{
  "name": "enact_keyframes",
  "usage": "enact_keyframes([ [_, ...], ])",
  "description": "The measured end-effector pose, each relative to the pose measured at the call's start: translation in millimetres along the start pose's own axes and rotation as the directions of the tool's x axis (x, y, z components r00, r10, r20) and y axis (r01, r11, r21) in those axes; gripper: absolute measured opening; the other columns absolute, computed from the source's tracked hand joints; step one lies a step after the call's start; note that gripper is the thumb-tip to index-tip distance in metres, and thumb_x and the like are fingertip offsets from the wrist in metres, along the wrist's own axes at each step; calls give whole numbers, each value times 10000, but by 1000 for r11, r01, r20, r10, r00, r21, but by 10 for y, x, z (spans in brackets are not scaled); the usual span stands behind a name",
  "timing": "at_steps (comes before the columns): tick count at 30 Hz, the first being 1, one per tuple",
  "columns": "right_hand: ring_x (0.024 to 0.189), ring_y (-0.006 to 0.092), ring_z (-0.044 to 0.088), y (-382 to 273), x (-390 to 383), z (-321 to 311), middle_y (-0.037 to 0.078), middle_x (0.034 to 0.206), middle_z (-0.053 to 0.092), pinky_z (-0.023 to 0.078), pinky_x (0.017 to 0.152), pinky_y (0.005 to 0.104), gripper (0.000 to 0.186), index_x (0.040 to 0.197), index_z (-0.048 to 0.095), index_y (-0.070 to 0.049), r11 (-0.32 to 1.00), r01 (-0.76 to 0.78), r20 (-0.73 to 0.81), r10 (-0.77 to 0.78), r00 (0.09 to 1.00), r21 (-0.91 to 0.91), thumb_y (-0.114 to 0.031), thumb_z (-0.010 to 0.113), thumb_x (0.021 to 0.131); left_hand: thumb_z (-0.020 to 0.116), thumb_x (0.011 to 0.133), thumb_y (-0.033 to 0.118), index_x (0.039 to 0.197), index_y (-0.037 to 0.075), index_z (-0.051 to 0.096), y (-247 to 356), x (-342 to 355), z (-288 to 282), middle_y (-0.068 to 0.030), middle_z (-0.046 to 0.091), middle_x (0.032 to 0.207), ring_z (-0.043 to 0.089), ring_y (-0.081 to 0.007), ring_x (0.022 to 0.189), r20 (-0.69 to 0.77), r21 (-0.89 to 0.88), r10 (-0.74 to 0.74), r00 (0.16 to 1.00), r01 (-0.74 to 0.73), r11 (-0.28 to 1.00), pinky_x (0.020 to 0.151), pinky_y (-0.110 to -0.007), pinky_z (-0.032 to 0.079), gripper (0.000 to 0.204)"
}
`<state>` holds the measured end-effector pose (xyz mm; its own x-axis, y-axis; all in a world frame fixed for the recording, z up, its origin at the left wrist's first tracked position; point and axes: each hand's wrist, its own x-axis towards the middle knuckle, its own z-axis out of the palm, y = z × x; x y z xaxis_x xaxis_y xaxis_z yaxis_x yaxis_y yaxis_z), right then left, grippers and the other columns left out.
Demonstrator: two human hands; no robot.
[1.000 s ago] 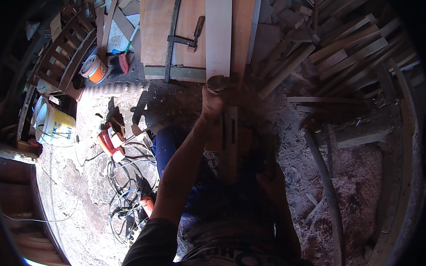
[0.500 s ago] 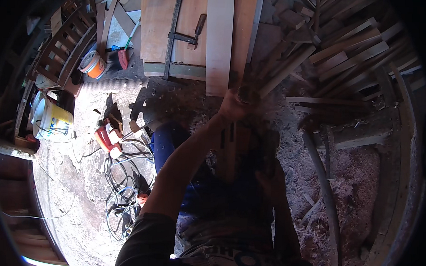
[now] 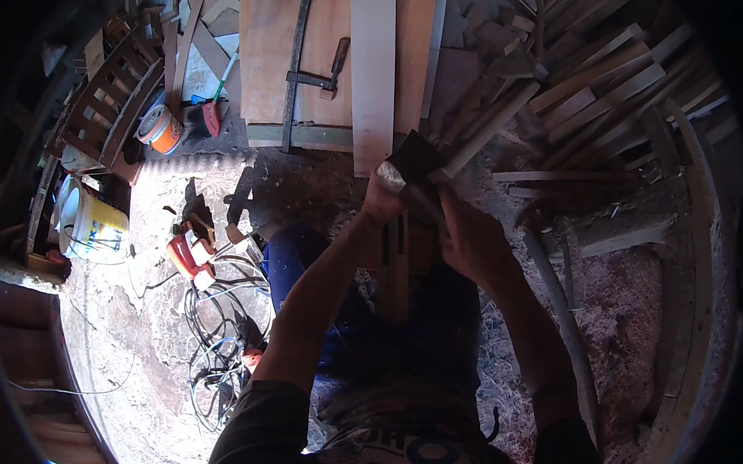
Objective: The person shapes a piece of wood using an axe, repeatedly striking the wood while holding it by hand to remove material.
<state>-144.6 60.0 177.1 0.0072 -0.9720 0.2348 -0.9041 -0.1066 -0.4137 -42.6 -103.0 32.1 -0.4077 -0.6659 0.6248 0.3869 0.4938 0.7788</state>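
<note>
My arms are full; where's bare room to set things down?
The sunlit pale floor between the white-and-yellow plastic bucket and looped black cables; also the light-brown wooden panel left of the dark metal clamp. Crowded: upper right, with brown sawn timber.

Count check. Hands: 2, left hand and right hand. Dark flat-headed tool: 1. Pale-ended wood piece: 1. Slotted post: 1, with 2 dark slots. Bar clamp: 1. Pale plank on the panel: 1. Buckets: 3, one orange bucket, two white buckets. Slatted frame: 1. Right-hand timber pile: overlapping, can't count.
</note>
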Motion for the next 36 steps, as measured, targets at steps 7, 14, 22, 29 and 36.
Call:
enact_keyframes([
  [7, 893, 431, 669, 4, -24, -335, 249, 992, 666, 542, 759, 488, 630, 1415, 393, -44, 983, 85, -316, -29, 948, 165, -48, 648, 839, 705, 807, 15, 1092, 7, 680, 29, -33, -180, -58, 724, 1023, 689, -159, 938, 49, -73, -310, 949, 313, 947, 793, -294, 550, 287],
  [14, 866, 434, 671, -11, 101, -25, 251, 968, 669, 535, 741, 483, 590, 1406, 401, -34, 987, -80, 160, 102, 982, -142, -38, 630, 862, 743, 801, 51, 1090, 21, 680, -9, -61, -60, -69, 726, 1019, 682, -141, 927, -87, -44, -70, 994, 66, 997, 794, -302, 548, 297],
  [22, 894, 471, 654, -65, 66, -324, 273, 990, 653, 532, 755, 513, 642, 1432, 360, -44, 981, 123, -302, -73, 950, 149, -37, 634, 852, 710, 824, 62, 1194, 25, 634, -113, -178, -278, -83, 699, 1129, 664, -176, 1020, 105, 16, -277, 955, 277, 961, 874, -321, 529, 380],
  [29, 904, 482, 648, -174, 107, -8, 292, 1024, 637, 526, 746, 525, 627, 1405, 376, -37, 999, 26, 95, -29, 995, 32, -13, 626, 831, 746, 815, 73, 1193, 44, 629, 55, -171, -191, -71, 674, 1149, 658, -175, 1011, 36, -114, 20, 999, -16, 993, 860, -320, 535, 396],
  [36, 879, 444, 661, -59, 50, -180, 267, 997, 639, 542, 730, 500, 536, 1319, 427, -19, 993, 113, -181, -107, 978, 26, -54, 643, 830, 765, 795, 55, 1127, 40, 660, -180, -255, -236, -45, 707, 1044, 668, -178, 966, 50, -1, -233, 971, 233, 972, 855, -321, 542, 348],
])
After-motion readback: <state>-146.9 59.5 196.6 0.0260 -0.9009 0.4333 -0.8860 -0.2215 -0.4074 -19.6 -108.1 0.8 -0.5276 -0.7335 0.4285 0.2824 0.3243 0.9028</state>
